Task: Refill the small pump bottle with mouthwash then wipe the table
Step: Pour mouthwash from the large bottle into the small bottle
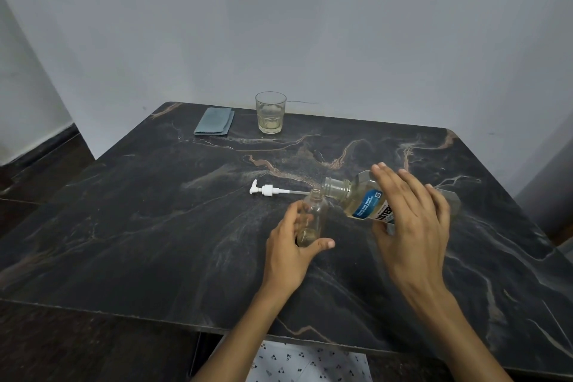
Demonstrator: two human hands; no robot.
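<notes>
A small clear bottle [314,214] stands upright on the dark marble table [155,226], its neck uncapped, with a little yellowish liquid at the bottom. My left hand [291,245] grips it around the lower body. My right hand [412,223] holds the large mouthwash bottle [359,198], which is tipped to the left with its open mouth right above the small bottle's neck. Pale yellow mouthwash sits in the large bottle's lower side. The white pump head [266,189] lies flat on the table just left of the small bottle.
A folded blue-grey cloth [214,121] lies near the table's far edge. Beside it to the right stands a glass [270,112] with some pale liquid. A white wall rises behind the table. Patterned fabric [307,363] shows below the near edge.
</notes>
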